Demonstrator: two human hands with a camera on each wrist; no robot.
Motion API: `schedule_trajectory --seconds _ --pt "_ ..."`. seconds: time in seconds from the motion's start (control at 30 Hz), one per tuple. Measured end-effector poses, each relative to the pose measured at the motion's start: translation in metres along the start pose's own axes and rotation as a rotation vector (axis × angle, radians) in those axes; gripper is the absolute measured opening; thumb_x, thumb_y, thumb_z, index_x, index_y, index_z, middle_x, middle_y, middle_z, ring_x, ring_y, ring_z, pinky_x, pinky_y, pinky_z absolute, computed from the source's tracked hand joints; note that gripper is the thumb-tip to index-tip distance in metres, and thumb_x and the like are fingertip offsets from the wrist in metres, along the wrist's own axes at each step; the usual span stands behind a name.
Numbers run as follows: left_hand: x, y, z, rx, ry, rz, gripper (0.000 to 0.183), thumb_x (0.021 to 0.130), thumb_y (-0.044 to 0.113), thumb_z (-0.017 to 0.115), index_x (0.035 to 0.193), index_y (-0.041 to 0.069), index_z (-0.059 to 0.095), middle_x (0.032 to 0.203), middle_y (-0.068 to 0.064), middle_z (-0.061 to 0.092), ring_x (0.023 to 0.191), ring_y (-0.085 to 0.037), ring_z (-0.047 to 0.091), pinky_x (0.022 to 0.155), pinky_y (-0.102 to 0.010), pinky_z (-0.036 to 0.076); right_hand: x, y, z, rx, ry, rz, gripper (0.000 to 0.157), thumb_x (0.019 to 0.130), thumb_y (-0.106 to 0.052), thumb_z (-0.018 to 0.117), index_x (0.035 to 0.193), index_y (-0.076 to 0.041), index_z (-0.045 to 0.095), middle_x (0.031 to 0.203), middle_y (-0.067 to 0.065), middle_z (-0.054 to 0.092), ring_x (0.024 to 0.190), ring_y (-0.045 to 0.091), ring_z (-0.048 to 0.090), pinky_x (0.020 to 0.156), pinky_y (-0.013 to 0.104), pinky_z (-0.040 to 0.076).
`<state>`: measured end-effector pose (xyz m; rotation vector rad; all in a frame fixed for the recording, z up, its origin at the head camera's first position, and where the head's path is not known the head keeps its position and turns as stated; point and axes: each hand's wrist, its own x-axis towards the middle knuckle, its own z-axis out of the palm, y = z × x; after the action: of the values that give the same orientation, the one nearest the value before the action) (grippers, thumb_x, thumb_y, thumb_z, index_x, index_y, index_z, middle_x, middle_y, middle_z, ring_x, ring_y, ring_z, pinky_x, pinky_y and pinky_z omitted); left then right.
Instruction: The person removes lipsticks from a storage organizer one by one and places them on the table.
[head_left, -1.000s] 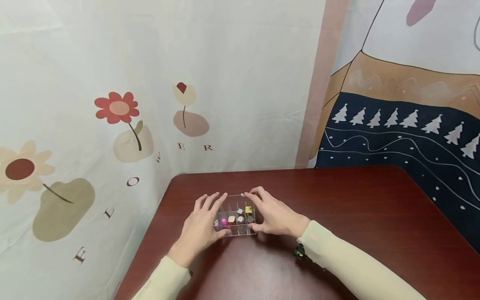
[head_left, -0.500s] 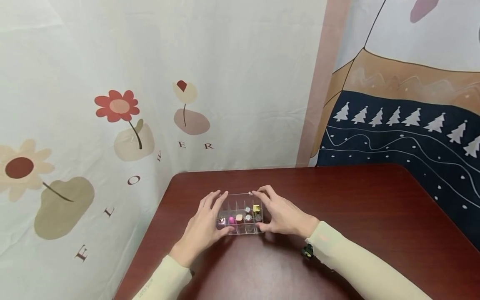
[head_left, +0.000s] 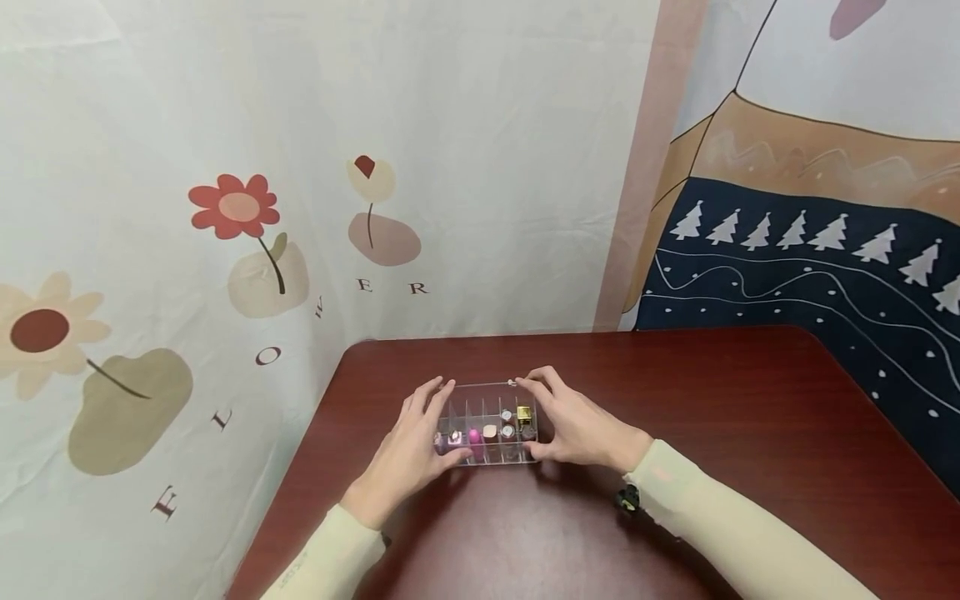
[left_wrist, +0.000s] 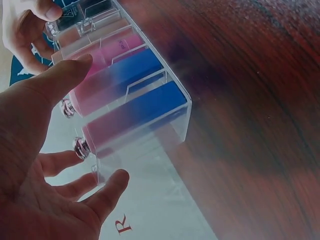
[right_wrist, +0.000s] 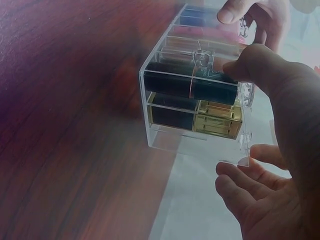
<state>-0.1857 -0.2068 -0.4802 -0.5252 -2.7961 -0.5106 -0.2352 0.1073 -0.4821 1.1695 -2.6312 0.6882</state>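
- Left sleeve [head_left: 330, 550], pale yellow-green, with small faint lettering [head_left: 293, 570]
- Right sleeve [head_left: 738, 521], long, the same pale colour
- Small black device [head_left: 627, 500] with a yellow-green spot, at the right cuff [head_left: 649, 467]

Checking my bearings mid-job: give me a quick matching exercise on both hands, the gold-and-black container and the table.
1. Left hand
2. Right hand
3. Gold-and-black container
4. Table

A. Dark reddish brown
B. Holds the clear organizer at the end with the black tube
C. Inside a compartment
D. Holds the end with the pink-and-blue tubes

Pairs: 1-D, 2-B, 3-C, 4-A
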Motion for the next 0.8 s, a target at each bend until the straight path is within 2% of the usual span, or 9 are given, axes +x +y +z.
schedule_trajectory --seconds 0.27,0.43,0.8 --pt "0.001 0.002 -0.002 -0.016 -0.018 0.002 0.112 0.087 0.038 0.107 0.176 0.007 0.047 0.177 -0.023 0.048 0.158 -0.047 0.056 0.121 -0.063 0.061 -0.004 0.006 -0.003 -0.003 0.006 -0.009 0.098 0.089 -0.031 0.101 0.169 0.001 0.053 0.156 0.016 0.054 0.091 0.012 0.063 0.086 0.028 0.061" --pt "0.002 0.004 0.000 -0.010 -0.019 0.021 0.111 0.087 0.038 0.107 0.176 0.007 0.048 0.176 -0.022 0.050 0.157 -0.047 0.057 0.121 -0.063 0.061 -0.008 0.010 -0.006 -0.002 0.008 -0.009 0.098 0.088 -0.031 0.101 0.169 0.000 0.053 0.156 0.015 0.054 0.092 0.011 0.063 0.087 0.028 0.061" --pt "0.011 0.015 0.008 -0.014 -0.051 0.044 0.111 0.089 0.043 0.104 0.177 0.009 0.046 0.176 -0.019 0.050 0.151 -0.042 0.061 0.103 -0.058 0.070 -0.024 0.019 -0.015 0.007 0.027 0.001 0.099 0.086 -0.026 0.101 0.169 0.000 0.053 0.154 0.016 0.055 0.098 0.018 0.068 0.088 0.032 0.062"
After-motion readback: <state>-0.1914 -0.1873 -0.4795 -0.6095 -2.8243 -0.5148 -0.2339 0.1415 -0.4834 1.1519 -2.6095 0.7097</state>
